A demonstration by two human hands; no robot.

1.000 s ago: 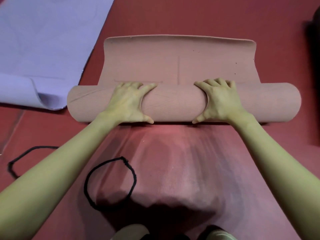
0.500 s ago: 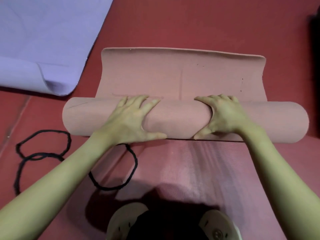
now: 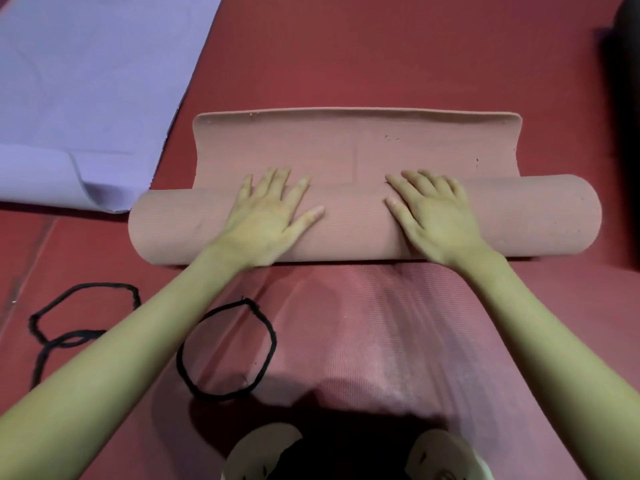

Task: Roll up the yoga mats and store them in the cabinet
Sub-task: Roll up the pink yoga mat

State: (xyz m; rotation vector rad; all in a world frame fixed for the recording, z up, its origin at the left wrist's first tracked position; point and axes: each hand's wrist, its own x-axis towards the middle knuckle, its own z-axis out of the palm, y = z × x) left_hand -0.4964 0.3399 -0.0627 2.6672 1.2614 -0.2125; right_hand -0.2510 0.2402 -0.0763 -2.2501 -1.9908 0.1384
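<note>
pink mat roll [image 3: 363,223] under both hands | left hand [image 3: 268,216], right hand [image 3: 434,216] flat, fingers spread, pressing

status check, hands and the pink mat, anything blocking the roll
Left hand and right hand flat on pink mat roll. Short flat tail left unrolled. Nothing on the tail.

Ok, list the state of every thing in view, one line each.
pink mat: mostly rolled, a short flat stretch left beyond the roll.
left hand: flat on the roll, fingers straight.
right hand: flat on the roll, fingers straight.
purple mat: unrolled, near corner curled up.
black bands: lying loose on the floor, not around any mat.
shoes: on the floor at the bottom edge.
</note>
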